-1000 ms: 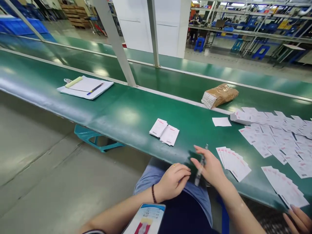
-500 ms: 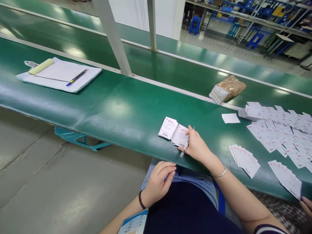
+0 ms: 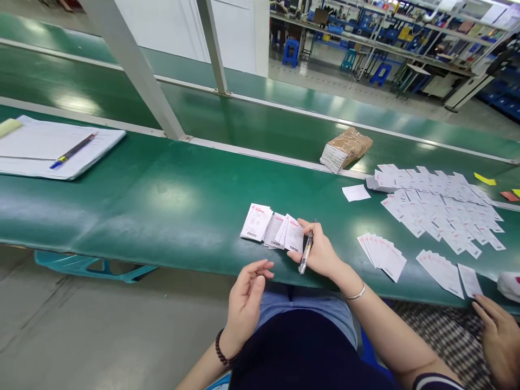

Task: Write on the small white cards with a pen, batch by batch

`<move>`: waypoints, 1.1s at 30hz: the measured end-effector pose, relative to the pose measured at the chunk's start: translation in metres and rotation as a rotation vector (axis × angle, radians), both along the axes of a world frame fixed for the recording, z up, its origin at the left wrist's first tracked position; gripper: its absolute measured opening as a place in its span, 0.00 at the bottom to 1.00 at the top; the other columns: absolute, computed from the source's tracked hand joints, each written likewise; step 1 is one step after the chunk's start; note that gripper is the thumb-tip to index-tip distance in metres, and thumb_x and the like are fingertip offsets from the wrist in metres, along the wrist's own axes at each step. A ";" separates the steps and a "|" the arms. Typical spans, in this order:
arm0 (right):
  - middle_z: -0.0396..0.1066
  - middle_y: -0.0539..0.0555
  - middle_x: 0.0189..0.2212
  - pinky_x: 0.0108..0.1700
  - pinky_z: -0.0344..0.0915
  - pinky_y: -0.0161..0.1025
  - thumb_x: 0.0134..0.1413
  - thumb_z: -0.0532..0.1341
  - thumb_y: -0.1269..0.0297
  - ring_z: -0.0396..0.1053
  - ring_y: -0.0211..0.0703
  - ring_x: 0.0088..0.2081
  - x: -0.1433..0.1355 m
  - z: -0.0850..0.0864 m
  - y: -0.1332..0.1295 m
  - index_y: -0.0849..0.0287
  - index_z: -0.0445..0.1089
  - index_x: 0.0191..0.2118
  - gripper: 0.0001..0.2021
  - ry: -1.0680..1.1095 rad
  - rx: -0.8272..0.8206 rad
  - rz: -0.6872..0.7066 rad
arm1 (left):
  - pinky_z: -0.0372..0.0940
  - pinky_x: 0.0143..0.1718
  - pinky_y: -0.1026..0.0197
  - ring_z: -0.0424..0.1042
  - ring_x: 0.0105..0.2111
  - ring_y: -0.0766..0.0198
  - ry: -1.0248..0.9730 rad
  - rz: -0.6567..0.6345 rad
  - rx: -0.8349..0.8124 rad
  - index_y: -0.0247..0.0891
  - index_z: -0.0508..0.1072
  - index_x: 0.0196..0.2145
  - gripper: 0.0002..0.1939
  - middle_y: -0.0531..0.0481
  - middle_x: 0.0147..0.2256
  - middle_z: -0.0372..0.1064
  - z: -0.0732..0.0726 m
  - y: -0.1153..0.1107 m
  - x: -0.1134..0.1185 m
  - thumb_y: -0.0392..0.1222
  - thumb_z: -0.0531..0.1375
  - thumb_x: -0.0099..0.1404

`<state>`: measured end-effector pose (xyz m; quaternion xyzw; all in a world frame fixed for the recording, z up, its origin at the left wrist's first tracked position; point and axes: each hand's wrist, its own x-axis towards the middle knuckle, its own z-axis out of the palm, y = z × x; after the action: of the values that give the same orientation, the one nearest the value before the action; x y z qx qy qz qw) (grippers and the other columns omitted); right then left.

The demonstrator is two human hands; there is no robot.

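Observation:
My right hand (image 3: 320, 250) holds a clear-barrelled pen (image 3: 306, 252) across its fingers. Its thumb and fingertips reach around the right edge of some small white printed cards (image 3: 294, 235), which lie slightly fanned on the green table. Left of these, and touching them, is a neater stack of the same cards (image 3: 257, 222) with red and black print. My left hand (image 3: 247, 298) hovers at the table's front edge, empty, fingers half bent and thumb apart. It is a little short of the cards.
Fanned cards (image 3: 382, 255) and a large spread of cards (image 3: 441, 208) lie to the right. At far right a co-worker's hand (image 3: 498, 325) touches a single card (image 3: 469, 280). A brown-wrapped packet (image 3: 349, 147) sits behind; papers with a pen (image 3: 73, 151) lie left.
The view has swung right. More fanned cards now show beside my right hand. My left hand has turned and opened its thumb away. The co-worker's hand is now on a separate card.

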<state>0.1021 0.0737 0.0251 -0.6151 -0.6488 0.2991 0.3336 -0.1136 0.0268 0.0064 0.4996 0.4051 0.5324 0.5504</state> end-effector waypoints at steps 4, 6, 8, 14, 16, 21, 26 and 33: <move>0.62 0.70 0.60 0.56 0.63 0.57 0.41 0.71 0.57 0.63 0.56 0.61 0.009 0.004 -0.022 0.51 0.50 0.42 0.29 0.077 0.257 0.137 | 0.71 0.44 0.47 0.72 0.43 0.56 -0.377 -0.288 -0.469 0.42 0.69 0.52 0.24 0.42 0.50 0.69 0.019 0.011 0.012 0.60 0.55 0.67; 0.63 0.68 0.60 0.55 0.63 0.58 0.42 0.71 0.57 0.61 0.57 0.61 0.013 0.007 -0.033 0.51 0.51 0.42 0.29 0.026 0.397 0.217 | 0.70 0.47 0.44 0.71 0.46 0.52 -0.481 -0.493 -0.605 0.41 0.69 0.54 0.30 0.40 0.53 0.68 0.029 0.014 0.022 0.64 0.57 0.64; 0.63 0.67 0.60 0.54 0.63 0.60 0.43 0.71 0.57 0.61 0.58 0.61 0.018 0.009 -0.042 0.51 0.53 0.42 0.27 -0.054 0.469 0.258 | 0.69 0.48 0.46 0.72 0.46 0.53 -0.495 -0.597 -0.657 0.39 0.71 0.52 0.28 0.39 0.52 0.69 0.033 0.014 0.035 0.61 0.61 0.62; 0.60 0.67 0.62 0.55 0.63 0.59 0.40 0.72 0.48 0.61 0.60 0.61 0.035 0.010 -0.064 0.51 0.56 0.43 0.30 0.092 0.369 0.180 | 0.70 0.46 0.52 0.74 0.44 0.53 -0.336 -0.552 -0.619 0.34 0.73 0.50 0.25 0.38 0.46 0.75 0.022 0.001 0.070 0.55 0.63 0.63; 0.67 0.65 0.56 0.51 0.68 0.55 0.46 0.69 0.48 0.69 0.55 0.55 0.041 0.011 -0.068 0.51 0.56 0.42 0.26 0.283 0.247 0.006 | 0.71 0.43 0.52 0.76 0.41 0.53 -0.300 -0.587 -0.602 0.33 0.74 0.50 0.26 0.37 0.44 0.75 0.018 -0.005 0.075 0.56 0.62 0.63; 0.74 0.48 0.30 0.35 0.70 0.39 0.50 0.68 0.56 0.72 0.38 0.30 0.050 0.017 -0.066 0.52 0.55 0.34 0.19 0.568 -0.023 -0.239 | 0.72 0.42 0.51 0.77 0.40 0.52 -0.278 -0.652 -0.599 0.33 0.73 0.50 0.25 0.35 0.45 0.75 0.016 -0.015 0.081 0.55 0.62 0.64; 0.75 0.48 0.31 0.34 0.70 0.37 0.48 0.70 0.57 0.72 0.37 0.30 0.053 0.018 -0.062 0.53 0.56 0.33 0.19 0.657 -0.077 -0.219 | 0.72 0.44 0.49 0.77 0.41 0.50 -0.298 -0.606 -0.619 0.32 0.72 0.51 0.25 0.34 0.47 0.74 0.016 -0.018 0.086 0.54 0.62 0.64; 0.73 0.47 0.27 0.30 0.67 0.35 0.46 0.70 0.55 0.68 0.36 0.27 0.053 0.018 -0.064 0.53 0.56 0.32 0.20 0.720 -0.109 -0.211 | 0.73 0.38 0.53 0.78 0.39 0.51 -0.249 -0.641 -0.614 0.31 0.73 0.50 0.25 0.34 0.44 0.76 0.016 -0.020 0.088 0.54 0.62 0.64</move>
<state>0.1555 0.0095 0.0428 -0.5508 -0.4062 0.4942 0.5361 -0.0260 0.0072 0.0225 0.3459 0.2998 0.2466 0.8542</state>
